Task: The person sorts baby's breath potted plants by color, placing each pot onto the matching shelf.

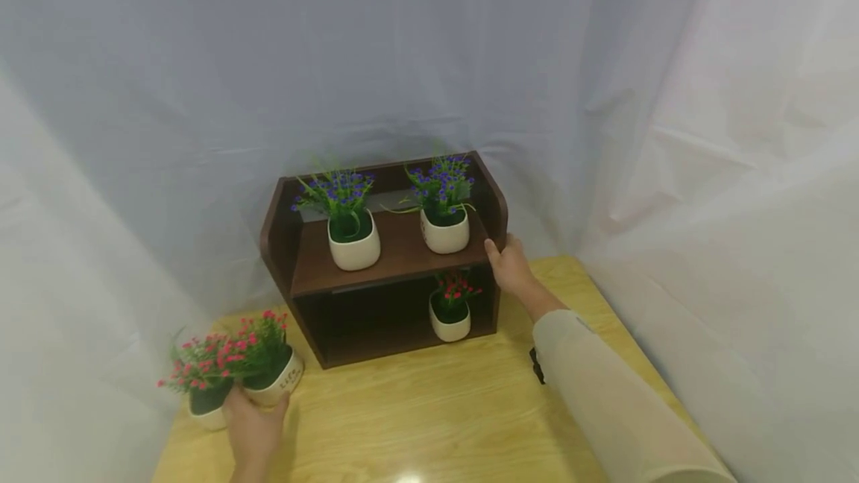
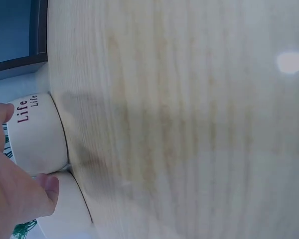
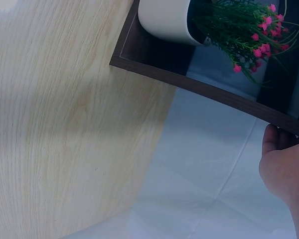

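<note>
Pale wood table (image 1: 436, 416), white drapes around; left hand's (image 1: 253, 431) grip holds a pot (image 1: 275, 382), right hand (image 1: 511, 267) clasps the shelf (image 1: 396, 259).

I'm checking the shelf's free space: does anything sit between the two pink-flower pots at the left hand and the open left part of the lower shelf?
Nothing visible does. Bare table lies between the two pots and the lower shelf, whose one pot stands at its right end.
</note>
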Motion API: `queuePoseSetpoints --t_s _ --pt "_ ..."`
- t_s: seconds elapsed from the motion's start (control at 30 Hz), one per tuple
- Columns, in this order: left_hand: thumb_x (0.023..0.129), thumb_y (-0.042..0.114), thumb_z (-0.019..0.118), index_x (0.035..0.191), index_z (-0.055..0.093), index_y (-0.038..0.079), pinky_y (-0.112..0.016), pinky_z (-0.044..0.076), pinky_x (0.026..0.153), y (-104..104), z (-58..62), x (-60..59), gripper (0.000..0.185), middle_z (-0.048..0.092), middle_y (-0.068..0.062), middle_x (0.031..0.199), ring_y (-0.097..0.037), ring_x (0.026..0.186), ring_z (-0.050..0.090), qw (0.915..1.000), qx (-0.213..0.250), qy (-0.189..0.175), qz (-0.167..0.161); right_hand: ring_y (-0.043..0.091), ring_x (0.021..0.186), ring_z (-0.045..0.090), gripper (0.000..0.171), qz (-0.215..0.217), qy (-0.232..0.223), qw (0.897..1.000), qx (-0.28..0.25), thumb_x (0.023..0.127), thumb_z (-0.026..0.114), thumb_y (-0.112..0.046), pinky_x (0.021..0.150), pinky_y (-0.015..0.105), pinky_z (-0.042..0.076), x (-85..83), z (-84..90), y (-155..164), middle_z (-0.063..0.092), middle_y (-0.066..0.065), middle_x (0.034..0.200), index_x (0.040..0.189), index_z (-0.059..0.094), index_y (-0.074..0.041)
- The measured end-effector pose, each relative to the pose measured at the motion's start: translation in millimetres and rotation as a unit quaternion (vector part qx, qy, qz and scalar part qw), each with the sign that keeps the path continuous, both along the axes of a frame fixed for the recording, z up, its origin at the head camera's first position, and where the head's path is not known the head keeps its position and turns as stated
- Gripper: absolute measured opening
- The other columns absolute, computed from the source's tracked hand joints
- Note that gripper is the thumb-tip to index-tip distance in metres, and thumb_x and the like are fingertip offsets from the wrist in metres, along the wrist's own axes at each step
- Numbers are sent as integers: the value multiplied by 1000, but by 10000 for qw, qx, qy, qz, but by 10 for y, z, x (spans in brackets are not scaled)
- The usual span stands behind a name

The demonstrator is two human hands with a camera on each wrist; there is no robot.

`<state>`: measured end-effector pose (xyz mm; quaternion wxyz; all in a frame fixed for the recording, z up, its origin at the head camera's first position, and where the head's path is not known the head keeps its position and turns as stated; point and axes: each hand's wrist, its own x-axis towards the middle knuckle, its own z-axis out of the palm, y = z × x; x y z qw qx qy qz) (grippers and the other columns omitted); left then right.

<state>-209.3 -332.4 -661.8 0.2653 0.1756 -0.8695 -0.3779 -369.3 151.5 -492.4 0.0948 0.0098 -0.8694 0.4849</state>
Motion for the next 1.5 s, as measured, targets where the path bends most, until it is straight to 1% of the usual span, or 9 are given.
queuePoseSetpoints --t_s 0.2,0.33,0.5,0.73,0.87,0.97,1.07,1.3,1.5 --pt "82 17 86 150 32 -23 -76 36 118 -41 -6 -120 95 42 -49 142 -65 137 40 9992 -67 -332 217 53 136 54 50 -25 86 9999 -131 115 47 -27 123 62 43 7 -6 -20 50 39 139 141 46 15" --pt "83 19 85 142 37 -26 -77 38 116 -67 23 -138 89 44 -49 135 -66 130 43 9980 -192 -444 417 53 136 55 49 78 80 9998 -139 115 47 -26 123 61 44 27 4 -43 51 39 139 141 46 16" --pt "84 18 84 140 41 -24 -79 41 111 -90 91 -150 82 46 -48 132 -67 124 47 9963 -105 -708 474 53 134 57 46 76 162 9997 -157 115 48 -24 121 61 45 32 16 -55 53 40 136 138 47 17" --pt "81 17 88 139 46 -20 -78 41 113 -137 164 -172 80 49 -47 131 -66 125 48 9964 88 -770 329 51 136 56 48 61 126 9997 -185 115 48 -26 123 60 45 -1 0 -39 51 38 139 139 47 15" --pt "82 21 89 140 48 -18 -78 43 111 -172 176 -184 82 52 -48 132 -67 126 50 9939 75 -1074 218 51 136 56 48 50 99 9998 -145 116 48 -26 122 60 45 -12 -11 -32 51 38 139 139 47 15" --pt "85 28 88 144 46 -17 -78 44 108 -200 186 -186 85 53 -50 135 -69 125 52 9903 16 -1387 117 52 135 55 47 64 104 9998 -163 116 47 -25 122 60 45 -11 -9 -31 50 38 139 140 46 15" --pt "88 33 86 149 43 -14 -76 47 107 -211 204 -185 88 55 -49 138 -69 126 55 9878 -2 -1559 29 52 136 54 47 66 120 9997 -218 116 47 -25 123 60 44 -19 -16 -27 49 38 140 141 45 15" --pt "88 35 86 148 44 -11 -75 51 103 -191 252 -170 86 59 -46 136 -69 124 58 9877 -202 -1549 -63 52 137 52 48 5 101 9997 -211 115 47 -25 124 60 42 -26 -25 -16 47 38 140 143 44 14" --pt "87 31 87 147 46 -11 -75 51 105 -190 217 -167 84 60 -46 137 -68 124 59 9903 -190 -1375 -84 52 136 52 48 16 115 9998 -180 115 48 -26 124 60 42 -10 -7 -21 48 38 139 142 45 14"
